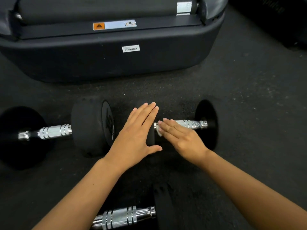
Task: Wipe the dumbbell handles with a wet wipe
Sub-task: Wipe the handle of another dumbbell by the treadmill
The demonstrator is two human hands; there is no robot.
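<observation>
Three black dumbbells with chrome handles lie on the floor. My left hand (137,131) rests flat, fingers together, on the left head (151,136) of the right dumbbell. My right hand (181,135) presses a small white wet wipe (159,131) onto that dumbbell's chrome handle (192,124), near its left end. The wipe is mostly hidden under my fingers. The left dumbbell's handle (49,131) lies bare. A third dumbbell's handle (124,216) shows between my forearms at the bottom.
The rear end of a black treadmill (116,63), with a barcode sticker and an orange warning label, stands just beyond the dumbbells. Dark speckled rubber flooring (249,97) surrounds everything. Another dark machine edge (292,30) sits at the top right.
</observation>
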